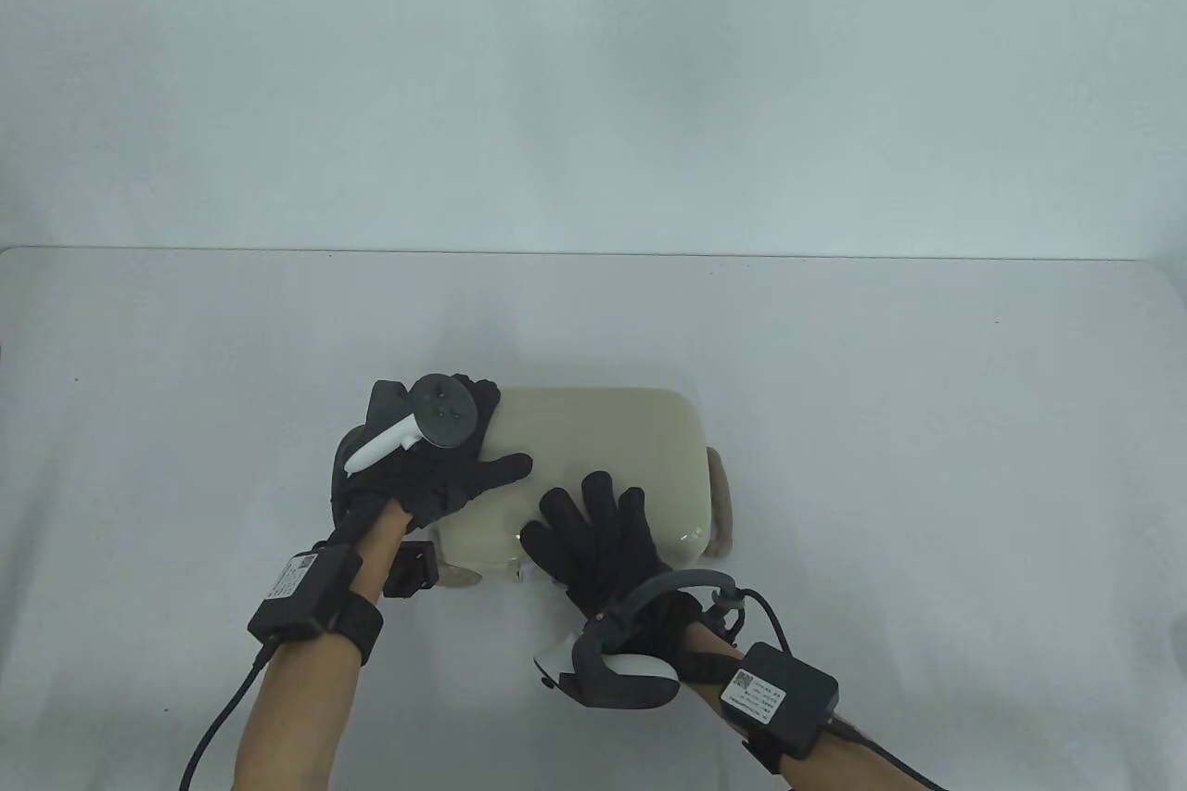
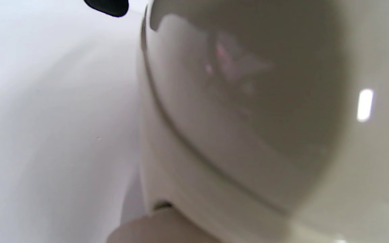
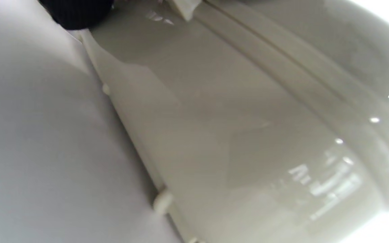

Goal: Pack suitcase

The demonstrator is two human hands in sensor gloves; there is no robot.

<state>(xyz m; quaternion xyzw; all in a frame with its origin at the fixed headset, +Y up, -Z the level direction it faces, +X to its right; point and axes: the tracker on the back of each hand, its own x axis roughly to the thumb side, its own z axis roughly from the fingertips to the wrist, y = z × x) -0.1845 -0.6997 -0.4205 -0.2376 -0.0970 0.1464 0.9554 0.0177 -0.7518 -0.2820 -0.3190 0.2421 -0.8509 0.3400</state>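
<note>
A small cream hard-shell suitcase (image 1: pixel 603 448) lies closed and flat on the white table, a tan handle (image 1: pixel 721 503) at its right end. My left hand (image 1: pixel 445 466) rests flat on the lid's left part, fingers spread. My right hand (image 1: pixel 593 541) rests flat on the lid's near edge, fingers spread and pointing away. The left wrist view shows the shell's rounded corner (image 2: pixel 248 101) up close with one gloved fingertip (image 2: pixel 108 6) at the top. The right wrist view shows the shell's side and seam (image 3: pixel 248 118) with a gloved fingertip (image 3: pixel 79 13) at the top left.
The white table (image 1: pixel 927 364) stretches around the suitcase on all sides, with a pale wall behind its far edge. A tan wheel or foot (image 1: pixel 459 576) shows at the suitcase's near left corner.
</note>
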